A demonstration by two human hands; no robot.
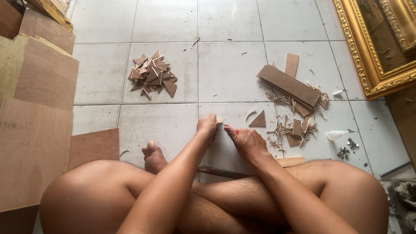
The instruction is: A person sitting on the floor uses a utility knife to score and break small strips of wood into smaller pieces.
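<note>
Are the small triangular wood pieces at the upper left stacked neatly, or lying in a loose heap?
Loose heap: the triangular wood pieces overlap at mixed angles on the tiled floor, corners pointing every way.

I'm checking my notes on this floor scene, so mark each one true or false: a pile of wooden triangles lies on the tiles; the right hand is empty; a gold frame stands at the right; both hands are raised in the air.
1. A pile of wooden triangles lies on the tiles. True.
2. The right hand is empty. False: it grips a red-handled tool.
3. A gold frame stands at the right. True.
4. Both hands are raised in the air. False: the left hand holds a small wood piece down by the floor, with the right hand beside it.
</note>
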